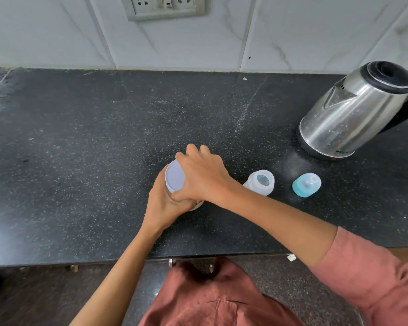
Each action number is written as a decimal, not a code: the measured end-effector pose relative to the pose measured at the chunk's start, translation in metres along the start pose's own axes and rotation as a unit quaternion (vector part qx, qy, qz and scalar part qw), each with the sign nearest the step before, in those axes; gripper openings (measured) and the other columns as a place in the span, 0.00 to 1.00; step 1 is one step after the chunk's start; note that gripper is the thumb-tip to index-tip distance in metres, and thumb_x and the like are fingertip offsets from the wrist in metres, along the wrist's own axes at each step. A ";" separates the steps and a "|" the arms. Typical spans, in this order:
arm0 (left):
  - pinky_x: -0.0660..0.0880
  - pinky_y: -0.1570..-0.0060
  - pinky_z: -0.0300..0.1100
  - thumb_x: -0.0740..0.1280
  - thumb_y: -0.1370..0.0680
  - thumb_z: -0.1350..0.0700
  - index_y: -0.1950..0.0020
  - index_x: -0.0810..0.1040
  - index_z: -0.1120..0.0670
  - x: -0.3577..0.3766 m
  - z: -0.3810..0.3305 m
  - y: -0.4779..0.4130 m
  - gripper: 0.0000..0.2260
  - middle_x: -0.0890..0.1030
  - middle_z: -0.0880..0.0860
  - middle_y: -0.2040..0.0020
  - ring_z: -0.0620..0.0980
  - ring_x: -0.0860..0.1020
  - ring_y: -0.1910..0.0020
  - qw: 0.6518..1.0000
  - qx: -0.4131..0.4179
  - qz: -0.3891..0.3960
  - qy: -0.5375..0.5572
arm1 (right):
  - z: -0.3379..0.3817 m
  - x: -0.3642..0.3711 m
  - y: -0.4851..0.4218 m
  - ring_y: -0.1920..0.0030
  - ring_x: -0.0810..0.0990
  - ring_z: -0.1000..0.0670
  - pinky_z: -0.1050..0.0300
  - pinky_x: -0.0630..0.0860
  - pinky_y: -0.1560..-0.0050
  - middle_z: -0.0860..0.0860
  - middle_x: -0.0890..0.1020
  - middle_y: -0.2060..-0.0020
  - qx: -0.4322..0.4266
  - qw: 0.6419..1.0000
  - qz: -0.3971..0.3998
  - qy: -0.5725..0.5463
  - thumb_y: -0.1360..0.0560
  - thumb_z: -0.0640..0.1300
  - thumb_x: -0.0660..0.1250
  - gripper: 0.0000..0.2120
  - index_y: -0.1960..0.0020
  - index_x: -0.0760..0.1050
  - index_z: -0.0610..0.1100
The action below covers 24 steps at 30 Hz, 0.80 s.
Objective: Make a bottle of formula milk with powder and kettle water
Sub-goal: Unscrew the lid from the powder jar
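Observation:
A powder jar with a pale lilac lid (173,176) stands near the middle of the black counter (80,149). My left hand (164,203) grips the jar's body from the near side. My right hand (203,175) curls over the lid from above, thumb and fingers round its rim. To the right, the open white baby bottle (261,182) stands without a top. Further right lies its blue teat cap (306,184). A steel kettle (355,111) with a black lid sits at the far right.
A white tiled wall with a socket plate (163,7) rises behind the counter. The counter's front edge runs just before my body, with a drawer handle (172,262) under it. A white scrap (291,257) lies at that edge.

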<state>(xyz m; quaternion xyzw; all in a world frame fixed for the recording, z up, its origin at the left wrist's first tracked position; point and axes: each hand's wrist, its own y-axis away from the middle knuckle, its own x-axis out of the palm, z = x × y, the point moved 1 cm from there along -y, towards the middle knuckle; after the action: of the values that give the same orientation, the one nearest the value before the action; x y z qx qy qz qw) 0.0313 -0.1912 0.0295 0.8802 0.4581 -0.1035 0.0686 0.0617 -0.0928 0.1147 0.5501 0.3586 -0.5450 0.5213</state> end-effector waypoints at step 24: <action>0.68 0.51 0.22 0.75 0.47 0.42 0.39 0.63 0.39 0.000 0.015 -0.003 0.39 0.72 0.35 0.43 0.26 0.71 0.46 1.000 0.003 0.011 0.004 | -0.012 -0.013 -0.006 0.37 0.65 0.42 0.53 0.65 0.52 0.45 0.67 0.37 -0.029 0.996 0.082 -0.029 0.33 0.64 0.67 0.37 0.30 0.62 0.49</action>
<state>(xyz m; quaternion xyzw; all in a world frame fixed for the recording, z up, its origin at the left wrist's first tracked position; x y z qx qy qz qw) 0.0272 -0.1927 0.0149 0.8856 0.4485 -0.1008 0.0656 0.0565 -0.0782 0.1242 0.5460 0.3131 -0.5056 0.5901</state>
